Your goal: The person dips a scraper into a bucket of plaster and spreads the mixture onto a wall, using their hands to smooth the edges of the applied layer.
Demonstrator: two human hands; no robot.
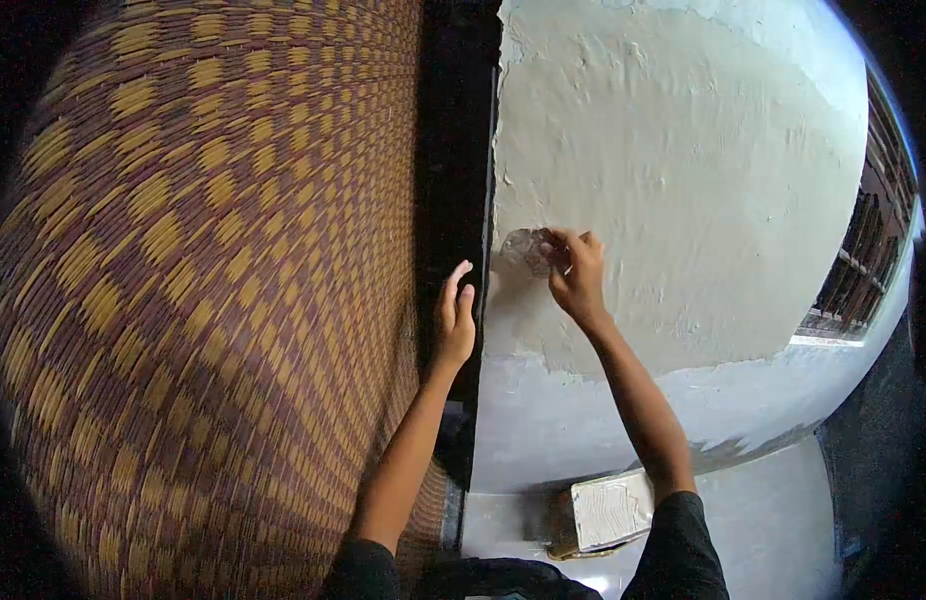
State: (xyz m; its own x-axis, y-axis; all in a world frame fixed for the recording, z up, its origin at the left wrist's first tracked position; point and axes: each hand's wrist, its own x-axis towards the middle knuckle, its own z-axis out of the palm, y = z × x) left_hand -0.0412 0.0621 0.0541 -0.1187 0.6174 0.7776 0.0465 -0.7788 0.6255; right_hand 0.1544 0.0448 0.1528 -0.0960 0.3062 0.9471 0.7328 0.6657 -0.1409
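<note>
My right hand (580, 270) is at the plastered wall (683, 200), its fingers bent and drawn together at the right edge of a rough grey-brown patch (524, 250). The patch looks crumpled and darker than the cream coating around it. What the fingertips hold there I cannot tell. Left of the wall's edge, my left hand (457, 315) is raised with its fingers stretched upward and its thumb apart, holding nothing. It is close to the dark vertical strip (453, 180) beside the wall.
A woven yellow-and-maroon mat (213, 260) fills the left side. On the pale floor below stands a rectangular container (611, 512) with ridged cream paste on top. A barred window (863, 255) lies at the right. Bare whitish wall (543, 420) runs beneath the coating.
</note>
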